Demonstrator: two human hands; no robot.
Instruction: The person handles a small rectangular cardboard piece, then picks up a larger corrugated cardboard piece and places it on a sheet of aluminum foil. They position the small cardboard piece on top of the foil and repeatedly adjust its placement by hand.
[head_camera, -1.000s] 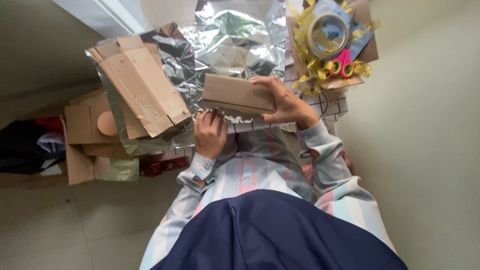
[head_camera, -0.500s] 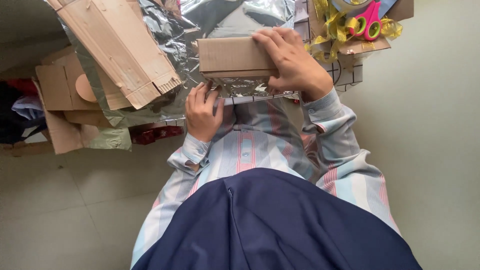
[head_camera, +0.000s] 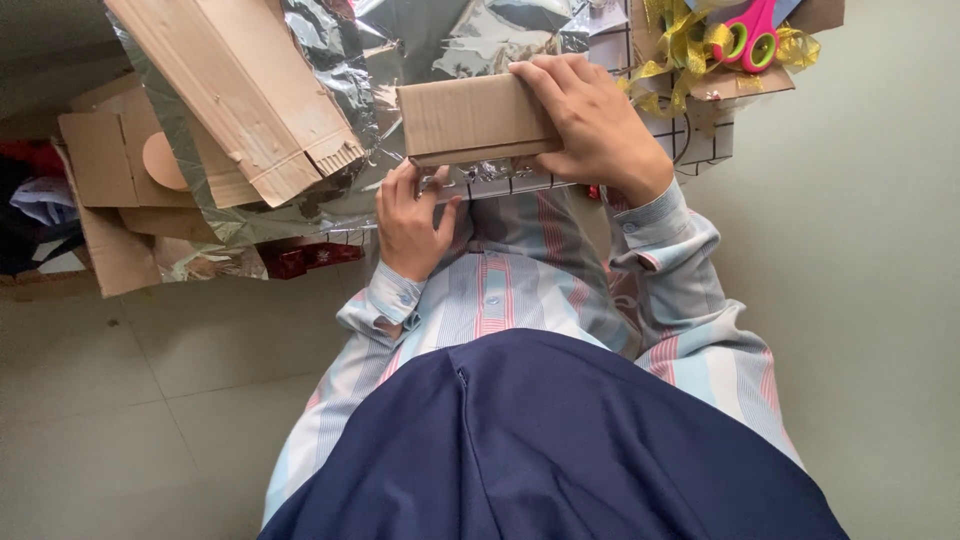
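Right hand (head_camera: 590, 125) lies over the far-right end of a small brown cardboard box (head_camera: 470, 118), fingers spread across its top and wrapped round the edge, pinning it flat on the silver foil wrapping sheet (head_camera: 460, 40). Left hand (head_camera: 412, 222) sits at the near edge just below the box, fingers curled narrow on the foil's border, apparently pinching it to draw it up against the box side. The box rests mid-sheet on a white gridded bench (head_camera: 700, 140). Left of it, a long flattened cardboard piece (head_camera: 240, 90) lies on the foil. Far right: pink-handled scissors (head_camera: 750, 35) among gold ribbon (head_camera: 680, 50). More cardboard scraps (head_camera: 100, 160) lie on the floor, left.
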